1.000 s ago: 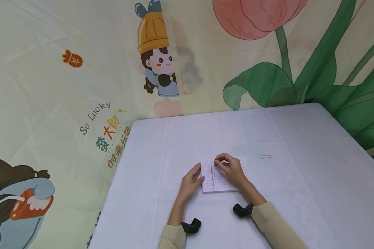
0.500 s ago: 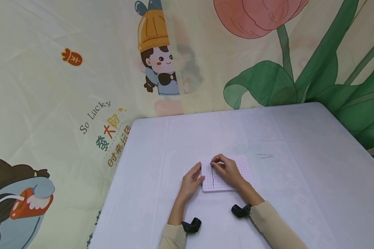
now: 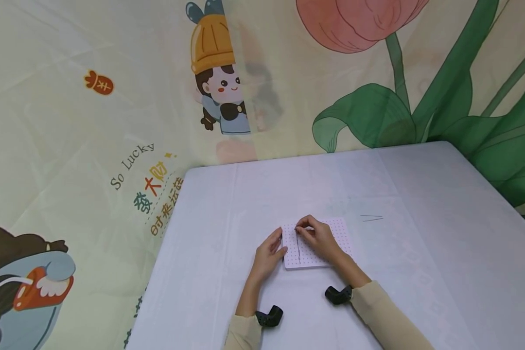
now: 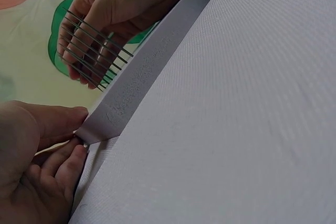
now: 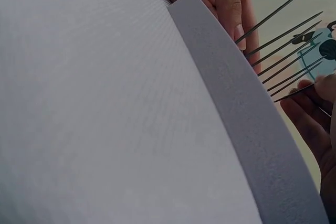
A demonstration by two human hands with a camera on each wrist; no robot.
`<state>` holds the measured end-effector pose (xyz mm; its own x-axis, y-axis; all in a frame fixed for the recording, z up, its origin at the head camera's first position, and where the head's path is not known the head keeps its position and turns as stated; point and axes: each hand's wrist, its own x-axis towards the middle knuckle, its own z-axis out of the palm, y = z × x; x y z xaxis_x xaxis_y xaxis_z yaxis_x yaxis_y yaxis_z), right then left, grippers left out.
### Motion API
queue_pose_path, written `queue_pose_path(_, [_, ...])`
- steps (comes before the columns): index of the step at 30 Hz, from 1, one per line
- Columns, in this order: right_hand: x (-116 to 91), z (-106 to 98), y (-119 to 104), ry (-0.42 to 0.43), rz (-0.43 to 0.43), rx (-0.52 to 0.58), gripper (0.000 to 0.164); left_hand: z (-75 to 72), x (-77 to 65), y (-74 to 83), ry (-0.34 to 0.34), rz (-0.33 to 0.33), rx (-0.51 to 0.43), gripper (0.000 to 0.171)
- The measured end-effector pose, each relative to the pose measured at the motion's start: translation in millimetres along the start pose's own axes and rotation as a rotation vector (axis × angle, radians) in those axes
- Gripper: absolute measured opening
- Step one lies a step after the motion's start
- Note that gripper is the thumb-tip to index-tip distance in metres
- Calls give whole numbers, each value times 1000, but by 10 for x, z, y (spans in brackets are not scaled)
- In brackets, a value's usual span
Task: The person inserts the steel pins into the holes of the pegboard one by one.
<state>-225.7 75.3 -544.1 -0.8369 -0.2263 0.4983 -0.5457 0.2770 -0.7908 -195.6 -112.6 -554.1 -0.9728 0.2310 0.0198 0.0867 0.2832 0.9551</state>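
A white board with rows of small holes [image 3: 312, 260] lies on the table. Several thin dark needles [image 5: 284, 34] stand upright in one line near its left side. My left hand [image 3: 269, 257] grips the board's left edge, thumb and fingers at the corner in the left wrist view. At the far end of the line, my right hand [image 3: 318, 238] pinches one needle [image 5: 286, 97] between thumb and forefinger, its lower end right at the board's top surface. In the left wrist view the right hand is behind the standing needles [image 4: 98, 31].
Two loose needles [image 3: 371, 216] lie on the white-covered table [image 3: 420, 272], right of the board and slightly farther back. A printed curtain [image 3: 280, 78] hangs behind the table's far edge. Black wrist cameras [image 3: 270, 317] are strapped on both wrists.
My right hand has shifted slightly left with the needle, to the far end of the line, and has stayed there over the last half second. The left hand keeps its place.
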Motion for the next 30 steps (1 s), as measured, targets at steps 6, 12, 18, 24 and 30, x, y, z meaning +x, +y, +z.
queue_pose_path(6, [-12,11,8,-37,8,-29,8,-4,-7,-7,-1,-18,-11,57])
queue_pose_path(12, [-23,27,41,-52,0,-35,13,-9,-5,-21,-8,-6,-11,57])
queue_pose_path(18, [-24,35,53,-43,-33,-36,12,-28,-28,58,-10,19,-15,55])
queue_pose_path(24, [-15,33,43,-54,-3,-40,9,-61,-100,275,-20,26,-24,54])
queue_pose_path(30, [14,12,-55,-64,29,-15,8,-42,-42,116,-3,21,-19,55])
